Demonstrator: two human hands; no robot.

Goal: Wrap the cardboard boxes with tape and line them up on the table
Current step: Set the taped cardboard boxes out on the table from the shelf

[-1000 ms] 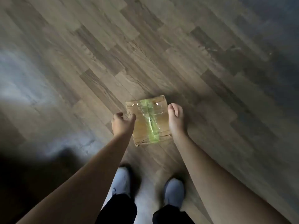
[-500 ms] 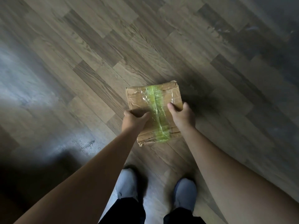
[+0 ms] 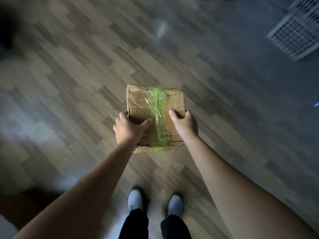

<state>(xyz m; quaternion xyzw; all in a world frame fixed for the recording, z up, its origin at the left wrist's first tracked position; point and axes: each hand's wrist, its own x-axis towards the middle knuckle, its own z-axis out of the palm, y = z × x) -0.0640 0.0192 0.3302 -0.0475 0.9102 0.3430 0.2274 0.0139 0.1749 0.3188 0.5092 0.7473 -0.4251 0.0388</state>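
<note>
Both hands hold one cardboard box (image 3: 156, 116) out in front of the body, above the wood-plank floor (image 3: 69, 83). The left hand (image 3: 128, 129) grips its left edge, thumb laid across the top; the right hand (image 3: 185, 123) grips the right edge, thumb on top. A strip of green tape (image 3: 159, 118) runs down the middle of the box. Grey socks (image 3: 136, 200) show below; a white grille (image 3: 296, 33) lies far right.

Brown cardboard box (image 3: 140, 107), green tape (image 3: 159, 118); grey-brown plank floor (image 3: 69, 75), white grille (image 3: 296, 35)
</note>
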